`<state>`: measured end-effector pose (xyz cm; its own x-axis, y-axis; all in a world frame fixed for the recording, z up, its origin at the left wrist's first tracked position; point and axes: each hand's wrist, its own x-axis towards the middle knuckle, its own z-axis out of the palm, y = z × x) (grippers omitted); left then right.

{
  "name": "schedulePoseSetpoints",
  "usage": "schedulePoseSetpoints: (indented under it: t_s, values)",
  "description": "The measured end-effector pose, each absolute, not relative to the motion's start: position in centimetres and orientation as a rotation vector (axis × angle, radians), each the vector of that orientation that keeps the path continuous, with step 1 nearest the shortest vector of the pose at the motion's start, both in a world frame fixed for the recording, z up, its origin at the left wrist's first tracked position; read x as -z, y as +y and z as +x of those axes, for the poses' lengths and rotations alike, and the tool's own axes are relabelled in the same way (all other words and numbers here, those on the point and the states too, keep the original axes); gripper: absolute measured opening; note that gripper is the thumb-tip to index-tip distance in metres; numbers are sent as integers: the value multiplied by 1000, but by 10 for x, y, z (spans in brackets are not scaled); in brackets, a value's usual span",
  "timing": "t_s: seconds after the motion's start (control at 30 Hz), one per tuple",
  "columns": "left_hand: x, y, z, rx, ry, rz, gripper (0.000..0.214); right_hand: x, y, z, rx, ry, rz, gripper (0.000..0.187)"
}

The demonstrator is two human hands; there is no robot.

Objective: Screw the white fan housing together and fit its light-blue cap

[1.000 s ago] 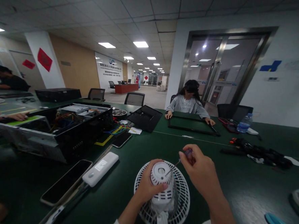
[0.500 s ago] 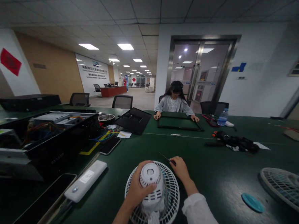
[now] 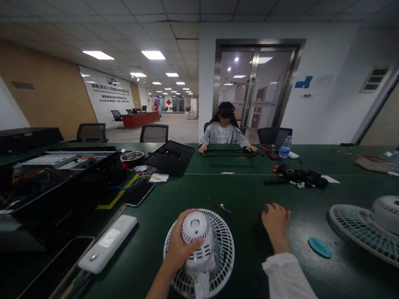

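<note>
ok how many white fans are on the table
2. One white fan is under the left hand on the near side of the green table; the other fan lies at far right. More could be out of view.

Left hand (image 3: 182, 241) around fan motor (image 3: 196, 226)

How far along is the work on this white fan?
Seemingly done: the screwdriver lies on the green table, off the fan grille. In hand: the left hand grips the white motor housing on that grille; the right hand rests empty on the table. Left: the housing is not off the grille. A second fan sits nearby.
</note>
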<state>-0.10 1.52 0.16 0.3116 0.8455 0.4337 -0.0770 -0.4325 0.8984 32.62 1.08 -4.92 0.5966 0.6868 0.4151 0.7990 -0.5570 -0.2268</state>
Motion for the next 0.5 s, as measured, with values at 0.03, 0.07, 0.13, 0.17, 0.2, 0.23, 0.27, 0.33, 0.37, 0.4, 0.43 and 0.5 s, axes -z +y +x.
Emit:
schedulePoseSetpoints:
  t_s: [0.03, 0.07, 0.13, 0.17, 0.2, 0.23, 0.27, 0.33, 0.37, 0.4, 0.43, 0.5]
  values:
    - [-1, 15, -1, -1268, 703, 1660, 61, 50, 1, 336, 422, -1120, -2480, 34]
    - [-1, 15, -1, -1269, 699, 1657, 62, 51, -8, 345, 442, -1057, -2519, 35]
    - [-1, 15, -1, -1275, 690, 1654, 62, 54, -25, 361, 455, -968, -2584, 36]
    - [-1, 15, 0, -1280, 685, 1653, 62, 55, -32, 368, 445, -939, -2610, 36]
    - [-1, 15, 0, -1285, 680, 1650, 62, 56, -39, 374, 430, -911, -2633, 35]
    - [-1, 15, 0, -1289, 675, 1645, 62, 58, -45, 380, 414, -886, -2651, 36]
    - [-1, 15, 0, -1295, 670, 1637, 63, 58, -50, 385, 396, -862, -2665, 36]
    - [-1, 15, 1, -1301, 661, 1626, 64, 59, -58, 394, 369, -856, -2664, 35]
    - [-1, 15, 1, -1303, 657, 1623, 64, 59, -61, 398, 358, -862, -2655, 33]
    - [-1, 15, 1, -1303, 654, 1620, 64, 59, -64, 401, 350, -872, -2642, 31]
    - [-2, 15, 1, -1299, 653, 1618, 64, 58, -67, 405, 341, -882, -2626, 28]
    - [-3, 14, 0, -1286, 653, 1616, 64, 58, -72, 411, 293, -952, -2558, 26]
